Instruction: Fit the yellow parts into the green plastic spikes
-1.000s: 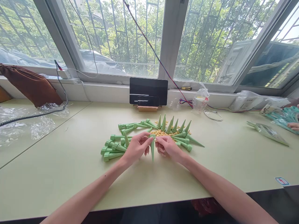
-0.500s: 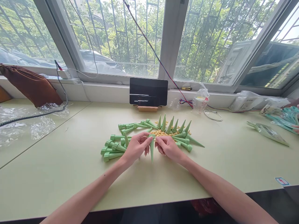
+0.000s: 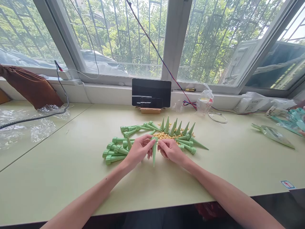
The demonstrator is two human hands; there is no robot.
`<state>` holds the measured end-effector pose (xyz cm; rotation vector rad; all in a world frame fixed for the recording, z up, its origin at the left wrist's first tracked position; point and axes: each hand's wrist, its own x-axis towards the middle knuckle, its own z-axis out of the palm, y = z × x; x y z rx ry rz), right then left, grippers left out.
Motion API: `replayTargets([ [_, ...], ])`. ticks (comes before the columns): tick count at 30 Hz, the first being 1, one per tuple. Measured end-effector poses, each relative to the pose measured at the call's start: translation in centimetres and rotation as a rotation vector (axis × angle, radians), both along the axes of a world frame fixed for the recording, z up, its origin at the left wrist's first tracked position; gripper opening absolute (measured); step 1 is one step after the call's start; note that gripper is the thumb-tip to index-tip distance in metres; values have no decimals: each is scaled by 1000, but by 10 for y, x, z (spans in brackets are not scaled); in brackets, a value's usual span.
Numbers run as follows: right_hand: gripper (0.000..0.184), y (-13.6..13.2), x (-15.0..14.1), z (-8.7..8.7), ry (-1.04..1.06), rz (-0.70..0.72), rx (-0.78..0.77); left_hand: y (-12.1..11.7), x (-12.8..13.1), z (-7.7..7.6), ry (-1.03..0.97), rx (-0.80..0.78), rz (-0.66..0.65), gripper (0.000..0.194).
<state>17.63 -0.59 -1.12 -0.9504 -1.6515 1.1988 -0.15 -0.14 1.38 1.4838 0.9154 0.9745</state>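
Observation:
Over the middle of the table, my left hand (image 3: 142, 147) pinches a green plant watering spike (image 3: 154, 154) near its ribbed cap, with the tip pointing down. My right hand (image 3: 172, 149) is closed beside the cap, thumb and fingertip together; whatever they hold is too small to name. Just behind the hands lies a heap of small yellow pieces (image 3: 163, 135). Several more green spikes (image 3: 116, 158) lie to the left, partly hidden by my left hand. Others stand tip-up (image 3: 176, 127) behind the heap, and a few lie flat by my right hand.
A dark tablet (image 3: 151, 92) leans on a brown stand (image 3: 151, 111) at the back. Behind it are windows. To the right are a bagged cup (image 3: 205, 103), a white cable (image 3: 217, 118) and a green packet (image 3: 274, 136). Clear plastic wrap (image 3: 44, 130) and a brown pouch (image 3: 33, 89) sit left.
The held spike's tip has swung very slightly to the left. Both hands otherwise stay in the same place and grip.

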Motion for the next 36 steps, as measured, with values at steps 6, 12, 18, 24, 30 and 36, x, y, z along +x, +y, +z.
replayTargets([
  [6,41,-1,0,1,-4,-7,16,-1,0,-1,-14,-10,19,30],
  [12,41,-3,0,1,-12,-37,69,0,-1,-4,-29,-5,20,29],
  [18,43,-3,-1,2,-38,-51,72,0,0,-3,-29,-13,8,30],
  [24,41,-2,-1,1,-40,-35,12,-1,0,0,33,31,-9,30],
  [30,41,-2,-1,2,-2,-15,-20,-1,0,0,36,53,-3,31],
  [36,42,-2,-1,2,36,2,-50,-2,0,0,23,63,-1,32],
])
